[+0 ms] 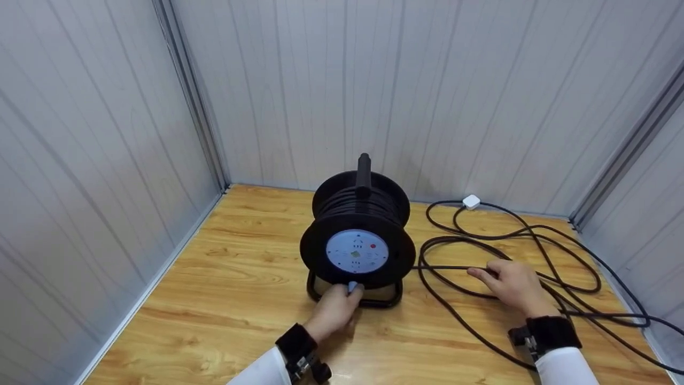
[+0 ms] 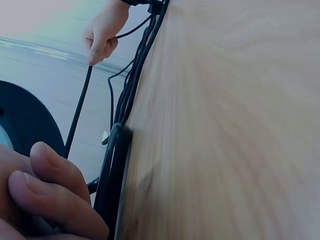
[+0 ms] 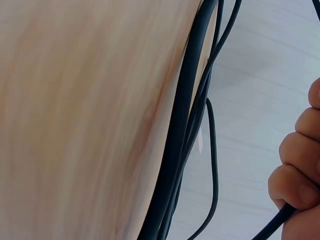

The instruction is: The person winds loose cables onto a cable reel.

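A black cable reel [image 1: 398,251] stands on the wooden surface, with black cable wound on its drum and a pale blue socket plate [image 1: 342,259] on its front. My left hand [image 1: 332,314] pinches the small blue crank knob [image 1: 352,286] low on the front flange; the left wrist view shows its fingers [image 2: 65,200] curled, with the knob hidden. To the right, my right hand [image 1: 517,286] grips the black cable [image 1: 446,268], which runs from the reel into the fist. In the right wrist view the cable [image 3: 275,222] comes out between curled fingers [image 3: 300,150] and thumb.
Loose cable loops [image 1: 465,319] spread over the right side of the wooden surface [image 1: 230,299]. A white plug [image 1: 471,201] lies at the back near the rear panel [image 1: 299,96]. The reel's carrying handle [image 1: 364,174] points up. Pale panels enclose the left, back and right.
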A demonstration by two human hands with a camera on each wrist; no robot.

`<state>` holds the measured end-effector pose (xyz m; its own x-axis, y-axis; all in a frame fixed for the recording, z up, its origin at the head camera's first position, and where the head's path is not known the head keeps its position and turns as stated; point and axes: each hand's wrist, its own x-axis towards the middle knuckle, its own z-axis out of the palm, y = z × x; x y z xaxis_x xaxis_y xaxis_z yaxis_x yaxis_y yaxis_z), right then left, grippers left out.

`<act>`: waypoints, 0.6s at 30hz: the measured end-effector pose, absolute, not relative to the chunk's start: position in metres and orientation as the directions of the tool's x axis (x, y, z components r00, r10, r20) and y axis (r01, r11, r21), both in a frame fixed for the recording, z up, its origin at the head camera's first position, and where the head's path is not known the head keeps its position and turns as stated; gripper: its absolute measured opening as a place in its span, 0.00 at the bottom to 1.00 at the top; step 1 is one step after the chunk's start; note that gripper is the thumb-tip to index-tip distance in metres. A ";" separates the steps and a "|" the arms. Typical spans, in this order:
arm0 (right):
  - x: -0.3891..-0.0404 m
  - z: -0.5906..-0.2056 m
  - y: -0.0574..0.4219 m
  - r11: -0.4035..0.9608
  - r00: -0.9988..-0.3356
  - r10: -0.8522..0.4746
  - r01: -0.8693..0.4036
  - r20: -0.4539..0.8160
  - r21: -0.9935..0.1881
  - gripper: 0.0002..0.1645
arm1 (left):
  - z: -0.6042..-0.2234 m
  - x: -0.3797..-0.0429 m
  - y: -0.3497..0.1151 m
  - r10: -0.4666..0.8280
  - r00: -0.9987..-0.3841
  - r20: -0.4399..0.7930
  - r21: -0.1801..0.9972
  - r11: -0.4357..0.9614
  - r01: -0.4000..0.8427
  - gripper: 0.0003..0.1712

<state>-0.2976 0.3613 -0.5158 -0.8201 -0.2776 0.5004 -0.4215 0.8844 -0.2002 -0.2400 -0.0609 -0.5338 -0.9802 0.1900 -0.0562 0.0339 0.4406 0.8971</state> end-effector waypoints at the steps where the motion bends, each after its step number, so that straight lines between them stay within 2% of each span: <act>1: -0.297 -0.516 0.360 0.882 -0.824 -0.277 -0.422 0.494 -0.209 0.33 | -0.534 -0.240 -0.063 0.191 -0.980 -0.056 0.899 0.436 0.033 0.37; 5: -0.297 -0.517 0.353 0.882 -0.840 -0.278 -0.415 0.467 -0.222 0.33 | -0.534 -0.240 -0.070 0.187 -0.981 -0.058 0.902 0.430 0.029 0.36; 12: -0.298 -0.518 0.344 0.861 -0.815 -0.319 -0.463 0.484 -0.212 0.32 | -0.532 -0.240 -0.081 0.163 -0.986 -0.026 0.879 0.474 0.056 0.34; 18: -0.300 -0.518 0.337 0.856 -0.822 -0.332 -0.469 0.463 -0.218 0.31 | -0.530 -0.239 -0.089 0.151 -0.988 -0.020 0.883 0.466 0.054 0.34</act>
<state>-0.2996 0.3367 -0.5177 -0.8219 -0.3325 0.4625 -0.4689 0.8560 -0.2179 -0.2392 -0.0886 -0.5297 -0.9883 0.1511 -0.0195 0.0538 0.4659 0.8832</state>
